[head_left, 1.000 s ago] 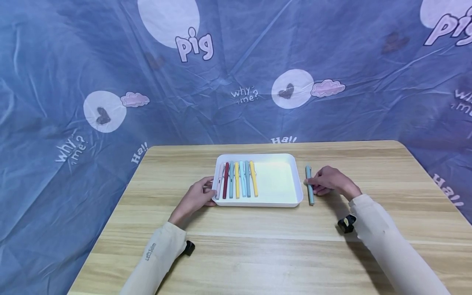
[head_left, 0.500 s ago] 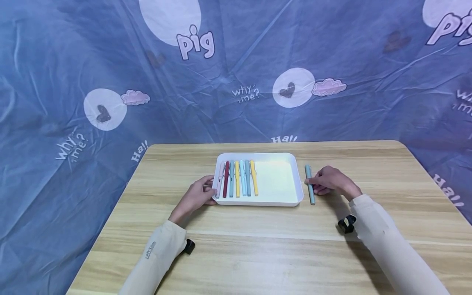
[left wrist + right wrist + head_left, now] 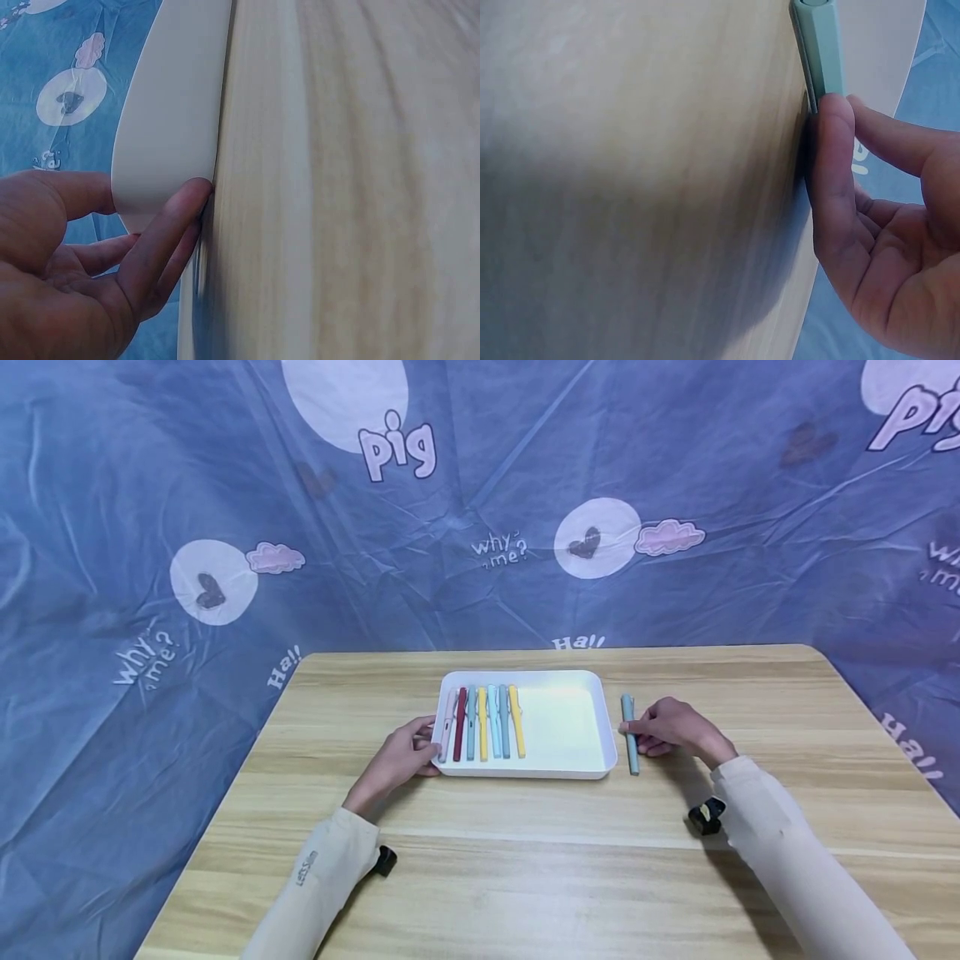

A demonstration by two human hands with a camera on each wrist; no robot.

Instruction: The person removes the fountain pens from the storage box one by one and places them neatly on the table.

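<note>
A white tray lies on the table with several capped pens side by side in its left part: pink, dark red, grey-blue, yellow and light blue. My left hand grips the tray's near left corner, thumb at the rim; in the left wrist view its fingers reach low along the tray wall. Just right of the tray, a grey-green pen lies lengthwise on the table. My right hand pinches it at mid-length between thumb and fingers, and one end of the pen shows beyond the fingertips.
The wooden table runs back to a blue printed cloth hanging behind it. Black devices sit at both wrists, the left one and the right one low over the table.
Both hands, the tray and the pens hold their places. Only a slight shift of the whole head view shows.
</note>
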